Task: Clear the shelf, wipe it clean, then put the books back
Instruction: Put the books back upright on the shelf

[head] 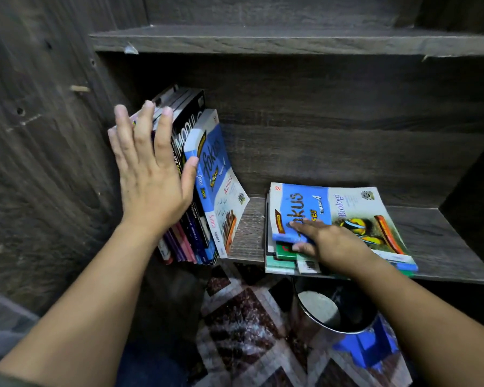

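1. The dark wood-grain shelf lies under both hands, and a bare upper board runs well above them.
2. A patterned floor covering shows below the shelf edge, between the two forearms.
3. A row of upright books stands at the shelf's left end, leaning, directly under the left hand.
4. A flat stack of books lies under the right hand, apart from the row, with bare board between them.
5. The blue Biologi book tops that stack and extends away to the right of the right hand.
6. The blue Kimia book ends the upright row, tilted, just beside the left thumb.
7. A round metal pail sits on the floor below the right wrist.
8. The left hand is flat with its fingers spread, pressing against the row's edges.
9. The right hand pinches the Biologi book's near-left corner, fingers on the cover and thumb at the edge beneath.
10. A blue plastic stool sits beside the pail, under the right forearm.
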Demonstrator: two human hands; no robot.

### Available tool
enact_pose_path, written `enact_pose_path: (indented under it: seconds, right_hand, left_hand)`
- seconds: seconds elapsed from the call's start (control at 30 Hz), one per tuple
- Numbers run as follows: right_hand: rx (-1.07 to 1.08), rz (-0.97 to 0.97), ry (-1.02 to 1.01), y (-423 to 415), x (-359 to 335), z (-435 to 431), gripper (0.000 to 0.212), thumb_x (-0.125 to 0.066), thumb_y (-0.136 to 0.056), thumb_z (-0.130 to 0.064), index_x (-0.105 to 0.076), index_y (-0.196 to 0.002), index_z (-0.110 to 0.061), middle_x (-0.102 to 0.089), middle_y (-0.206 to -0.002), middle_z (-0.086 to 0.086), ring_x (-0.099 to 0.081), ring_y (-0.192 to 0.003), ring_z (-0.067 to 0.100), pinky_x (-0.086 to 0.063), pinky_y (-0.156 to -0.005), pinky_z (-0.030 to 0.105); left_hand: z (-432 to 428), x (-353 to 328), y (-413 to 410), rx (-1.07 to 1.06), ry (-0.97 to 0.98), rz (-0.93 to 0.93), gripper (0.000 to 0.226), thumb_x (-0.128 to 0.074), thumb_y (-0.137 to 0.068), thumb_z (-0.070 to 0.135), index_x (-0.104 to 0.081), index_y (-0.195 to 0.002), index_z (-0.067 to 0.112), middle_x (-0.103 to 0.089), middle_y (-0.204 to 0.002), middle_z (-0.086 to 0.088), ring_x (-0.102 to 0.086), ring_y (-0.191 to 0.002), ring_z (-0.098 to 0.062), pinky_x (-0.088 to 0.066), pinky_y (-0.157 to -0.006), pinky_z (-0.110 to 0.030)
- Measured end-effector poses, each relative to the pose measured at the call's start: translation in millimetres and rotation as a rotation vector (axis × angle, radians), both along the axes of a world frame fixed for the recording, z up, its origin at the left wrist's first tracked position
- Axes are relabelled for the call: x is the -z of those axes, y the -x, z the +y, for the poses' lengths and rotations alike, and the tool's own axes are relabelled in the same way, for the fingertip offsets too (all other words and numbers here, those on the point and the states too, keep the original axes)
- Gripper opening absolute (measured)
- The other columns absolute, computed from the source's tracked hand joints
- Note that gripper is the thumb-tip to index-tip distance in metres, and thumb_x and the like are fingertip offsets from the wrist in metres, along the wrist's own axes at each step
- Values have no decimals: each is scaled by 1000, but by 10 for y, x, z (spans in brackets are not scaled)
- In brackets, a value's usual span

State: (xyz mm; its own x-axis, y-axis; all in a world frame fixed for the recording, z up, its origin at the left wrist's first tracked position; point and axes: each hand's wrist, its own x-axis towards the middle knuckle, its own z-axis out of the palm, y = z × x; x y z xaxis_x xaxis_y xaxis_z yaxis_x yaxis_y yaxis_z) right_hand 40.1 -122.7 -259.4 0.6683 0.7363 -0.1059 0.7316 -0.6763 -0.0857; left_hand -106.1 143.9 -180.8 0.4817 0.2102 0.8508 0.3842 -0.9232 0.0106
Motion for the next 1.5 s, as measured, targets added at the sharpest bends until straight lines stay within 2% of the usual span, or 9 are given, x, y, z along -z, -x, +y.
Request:
enact_pose_path:
  seconds: [0.2, 0.33, 0.53, 0.67, 0.83, 0.97, 1.1, 1.2, 1.5]
  right_hand:
    - [99, -283, -75, 52, -14, 184, 47, -43, -100, -24, -32, -146, -29, -56, -133, 3, -63, -106, 31, -48, -76, 35]
    - [108, -478, -686, 101, -280, 415, 50, -71, -80, -2, -59, -128, -8, -69, -112, 15, -68, -80, 37, -53, -58, 37]
    - [115, -342, -1244, 372, -680, 1200, 53, -58, -81, 0, -55, -134, -4, -62, -131, 11, -60, -113, 24, -38, -95, 21]
    - [61, -86, -1358, 673, -571, 1672, 53, -50, -86, -3, -50, -138, -5, -56, -138, 8, -53, -124, 18, -30, -105, 15]
    - [15, 241, -1306, 821, -239, 1793, 49, -47, -98, -8, -40, -146, -12, -46, -148, 3, -40, -137, 12, -25, -116, 21]
    - [-265, 360, -879, 692, -246, 1433, 63, -38, -103, -26, -3, -155, -21, -5, -162, -6, -1, -148, 2, -7, -122, 29]
    - [-220, -53, -209, 402, -227, 849, 68, -42, -96, -40, -6, -154, -35, -21, -160, -1, -19, -146, 18, -16, -119, 45]
    - [-71, -143, 126, 184, -96, 383, 63, -44, -97, -43, -14, -152, -35, -24, -157, 4, -22, -144, 26, -17, -118, 46]
    - [-44, -6, 258, -34, 86, -86, 72, -40, -94, -63, -8, -153, -39, -10, -162, 0, -17, -147, 25, -24, -116, 40]
  left_hand:
    - [-9, -78, 58, 71, 14, -126, 42, -52, -95, 31, -52, -132, 12, -52, -134, -10, -35, -133, -33, -20, -114, -50]
    - [16, -122, 45, 136, 34, -204, 29, -50, -96, 24, -63, -120, 15, -62, -121, -4, -46, -123, -30, -32, -106, -52]
    - [35, -164, 39, 205, 65, -269, 29, -46, -96, 20, -69, -114, 16, -66, -115, -1, -52, -115, -29, -37, -102, -47]
    - [66, -161, 73, 236, 67, -255, 30, -48, -94, 18, -69, -116, 15, -66, -116, -1, -52, -117, -29, -37, -102, -49]
    - [91, -144, 77, 250, 83, -241, 30, -48, -94, 16, -68, -117, 16, -65, -118, -1, -51, -119, -29, -37, -102, -53]
    - [56, -116, 59, 223, 94, -232, 28, -49, -94, 20, -65, -117, 14, -62, -119, -3, -47, -123, -29, -34, -102, -55]
    - [28, -91, 39, 184, 108, -221, 30, -52, -92, 25, -63, -118, 14, -60, -122, -4, -41, -126, -29, -30, -106, -55]
    - [23, -77, 16, 159, 94, -217, 31, -54, -92, 26, -62, -119, 13, -59, -123, -5, -40, -126, -30, -28, -108, -54]
    - [26, -25, -25, 127, 70, -234, 36, -54, -90, 27, -57, -122, 11, -55, -125, -9, -35, -129, -32, -21, -112, -53]
